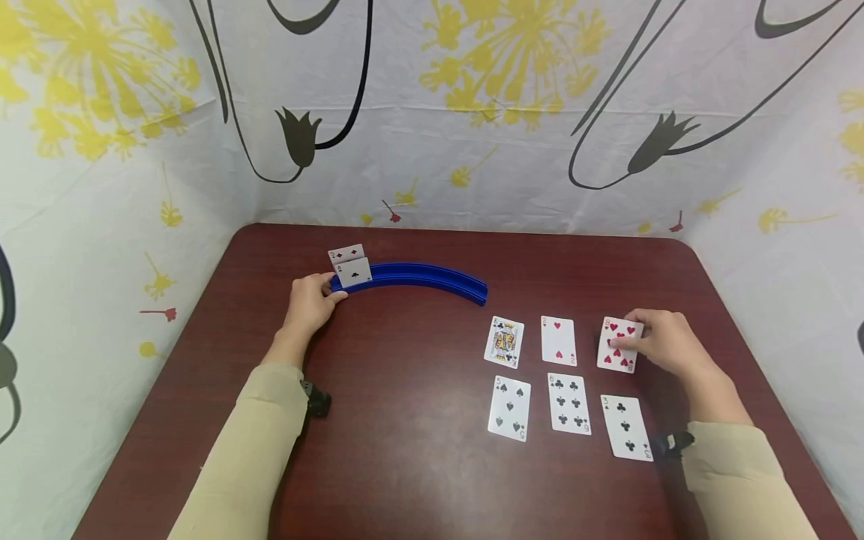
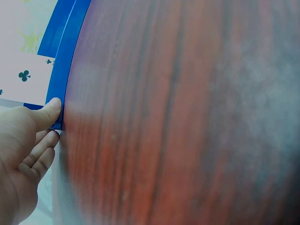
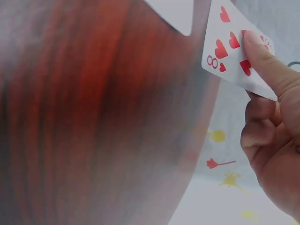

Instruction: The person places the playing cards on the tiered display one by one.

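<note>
My left hand (image 1: 312, 304) holds the left end of a curved blue card holder (image 1: 432, 274), thumb on the front wall and fingers behind. An ace of clubs (image 1: 354, 272) stands in the holder beside that hand. Behind it stands a diamond card (image 1: 346, 253), its lower part hidden. At the right, my right hand (image 1: 668, 341) pinches the eight of hearts (image 1: 610, 352), thumb across its face. In the right wrist view this card (image 3: 229, 56) is tilted and apart from the tabletop. The thumb covers some of its pips.
Left of the eight lie a two of hearts (image 1: 559, 341) and a black-suit king (image 1: 503, 342). A nearer row has the five of spades (image 1: 509, 409), six of clubs (image 1: 569, 405) and three of clubs (image 1: 626, 427). The brown table (image 1: 405, 420) meets patterned cloth (image 1: 405, 172) at the back.
</note>
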The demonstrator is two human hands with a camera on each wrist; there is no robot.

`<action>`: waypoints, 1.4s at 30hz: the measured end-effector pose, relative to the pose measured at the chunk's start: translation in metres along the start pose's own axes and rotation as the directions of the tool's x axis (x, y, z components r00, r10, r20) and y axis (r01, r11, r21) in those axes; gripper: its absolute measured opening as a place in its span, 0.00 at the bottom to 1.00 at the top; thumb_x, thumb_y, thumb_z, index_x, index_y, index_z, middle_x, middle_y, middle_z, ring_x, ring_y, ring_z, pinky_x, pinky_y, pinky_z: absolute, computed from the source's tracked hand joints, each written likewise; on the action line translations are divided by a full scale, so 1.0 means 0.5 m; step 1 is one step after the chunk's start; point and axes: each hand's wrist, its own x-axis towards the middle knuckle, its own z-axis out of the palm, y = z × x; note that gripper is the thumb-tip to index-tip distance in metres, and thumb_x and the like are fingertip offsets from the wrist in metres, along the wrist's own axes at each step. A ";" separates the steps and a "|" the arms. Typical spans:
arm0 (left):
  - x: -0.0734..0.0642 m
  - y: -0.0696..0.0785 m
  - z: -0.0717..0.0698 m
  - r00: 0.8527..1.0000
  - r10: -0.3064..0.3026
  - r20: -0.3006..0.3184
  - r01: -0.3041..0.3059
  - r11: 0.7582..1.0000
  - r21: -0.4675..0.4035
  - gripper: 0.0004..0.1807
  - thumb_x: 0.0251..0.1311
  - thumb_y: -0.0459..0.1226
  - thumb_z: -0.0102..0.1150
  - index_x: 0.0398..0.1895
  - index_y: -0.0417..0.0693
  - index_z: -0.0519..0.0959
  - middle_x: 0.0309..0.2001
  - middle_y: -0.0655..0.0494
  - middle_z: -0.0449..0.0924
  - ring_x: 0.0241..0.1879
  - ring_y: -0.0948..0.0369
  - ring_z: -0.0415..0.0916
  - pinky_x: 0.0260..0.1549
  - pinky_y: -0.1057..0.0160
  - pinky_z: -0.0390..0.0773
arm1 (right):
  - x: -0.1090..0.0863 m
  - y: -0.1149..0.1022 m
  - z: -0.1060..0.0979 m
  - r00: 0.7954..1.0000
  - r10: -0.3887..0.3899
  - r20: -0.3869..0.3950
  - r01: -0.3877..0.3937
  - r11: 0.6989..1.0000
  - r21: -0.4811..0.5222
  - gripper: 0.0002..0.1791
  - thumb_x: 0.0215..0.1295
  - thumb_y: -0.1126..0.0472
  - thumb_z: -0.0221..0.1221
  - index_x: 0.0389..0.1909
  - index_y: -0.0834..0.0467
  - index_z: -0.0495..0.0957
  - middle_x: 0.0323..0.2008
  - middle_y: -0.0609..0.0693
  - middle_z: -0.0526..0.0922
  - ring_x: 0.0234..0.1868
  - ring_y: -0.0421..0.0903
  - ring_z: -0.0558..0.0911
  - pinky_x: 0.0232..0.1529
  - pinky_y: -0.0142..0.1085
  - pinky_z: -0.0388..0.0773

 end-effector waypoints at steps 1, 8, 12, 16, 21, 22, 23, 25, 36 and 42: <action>0.000 0.000 0.000 1.000 -0.001 -0.001 0.001 1.000 0.001 0.27 0.66 0.38 0.67 0.64 0.32 0.76 0.45 0.36 0.83 0.44 0.45 0.82 0.48 0.46 0.82 | 0.000 -0.001 -0.002 1.000 -0.010 -0.014 0.010 1.000 0.006 0.19 0.50 0.62 0.78 0.39 0.66 0.83 0.18 0.45 0.77 0.21 0.43 0.71 0.21 0.35 0.67; -0.002 -0.001 0.000 1.000 -0.005 -0.001 0.005 1.000 0.000 0.27 0.66 0.38 0.67 0.64 0.31 0.76 0.46 0.35 0.82 0.44 0.45 0.82 0.48 0.46 0.82 | 0.003 -0.012 -0.008 0.992 -0.061 -0.107 0.063 0.998 0.014 0.10 0.61 0.66 0.71 0.39 0.67 0.82 0.15 0.45 0.72 0.16 0.37 0.63 0.15 0.34 0.60; -0.002 -0.002 0.002 1.000 -0.008 -0.001 0.008 1.000 0.000 0.28 0.66 0.38 0.67 0.64 0.32 0.76 0.46 0.36 0.82 0.45 0.45 0.82 0.48 0.46 0.82 | 0.007 -0.021 -0.013 0.985 -0.078 -0.153 0.082 0.996 0.021 0.07 0.64 0.65 0.69 0.37 0.65 0.83 0.15 0.45 0.74 0.15 0.35 0.65 0.14 0.33 0.61; -0.003 -0.004 0.002 1.000 -0.005 -0.005 0.005 1.000 0.001 0.28 0.66 0.38 0.67 0.64 0.32 0.76 0.46 0.36 0.82 0.44 0.45 0.82 0.48 0.46 0.82 | 0.011 -0.034 -0.021 0.982 -0.083 -0.172 0.090 0.995 0.038 0.05 0.69 0.65 0.64 0.38 0.64 0.83 0.16 0.46 0.77 0.16 0.34 0.69 0.16 0.31 0.63; -0.004 -0.006 0.003 1.000 -0.007 -0.005 0.007 1.000 -0.003 0.27 0.66 0.38 0.67 0.64 0.32 0.76 0.47 0.36 0.82 0.45 0.46 0.82 0.48 0.46 0.82 | 0.015 -0.057 -0.025 0.973 -0.102 -0.208 0.114 0.992 0.047 0.05 0.68 0.66 0.64 0.40 0.65 0.83 0.17 0.48 0.80 0.17 0.34 0.70 0.17 0.29 0.63; -0.004 -0.006 0.004 1.000 -0.007 -0.005 0.007 1.000 -0.005 0.27 0.66 0.38 0.67 0.64 0.33 0.76 0.48 0.36 0.82 0.45 0.46 0.82 0.48 0.46 0.82 | 0.016 -0.062 -0.025 0.971 -0.106 -0.216 0.119 0.992 0.048 0.05 0.68 0.66 0.65 0.40 0.64 0.84 0.17 0.48 0.80 0.17 0.35 0.70 0.17 0.28 0.63; -0.004 -0.006 0.004 1.000 -0.008 -0.005 0.008 1.000 -0.005 0.27 0.66 0.38 0.67 0.64 0.33 0.76 0.48 0.36 0.82 0.45 0.46 0.82 0.48 0.46 0.82 | 0.017 -0.066 -0.025 0.969 -0.107 -0.222 0.121 0.991 0.052 0.05 0.68 0.65 0.65 0.40 0.64 0.84 0.17 0.48 0.80 0.17 0.35 0.70 0.17 0.28 0.63; -0.004 -0.006 0.005 1.000 -0.005 -0.008 0.005 1.000 -0.005 0.27 0.66 0.38 0.67 0.64 0.33 0.76 0.48 0.36 0.83 0.45 0.46 0.82 0.48 0.47 0.82 | 0.021 -0.074 -0.024 0.967 -0.110 -0.231 0.128 0.990 0.062 0.06 0.68 0.65 0.65 0.40 0.64 0.84 0.18 0.49 0.81 0.17 0.35 0.71 0.17 0.27 0.64; 0.000 -0.004 0.003 1.000 -0.001 -0.007 0.001 1.000 0.003 0.27 0.66 0.38 0.67 0.64 0.32 0.76 0.49 0.34 0.82 0.46 0.45 0.82 0.49 0.46 0.82 | 0.050 -0.104 -0.019 0.955 -0.137 -0.264 0.165 0.983 0.086 0.06 0.69 0.65 0.65 0.40 0.65 0.83 0.18 0.51 0.82 0.17 0.36 0.72 0.16 0.26 0.64; 0.000 -0.004 0.003 1.000 0.004 -0.006 -0.004 1.000 -0.002 0.27 0.66 0.38 0.67 0.64 0.31 0.76 0.50 0.34 0.82 0.46 0.45 0.82 0.49 0.46 0.82 | 0.065 -0.125 -0.012 0.948 -0.166 -0.271 0.196 0.977 0.088 0.05 0.69 0.66 0.64 0.40 0.65 0.83 0.18 0.52 0.82 0.16 0.36 0.73 0.16 0.27 0.65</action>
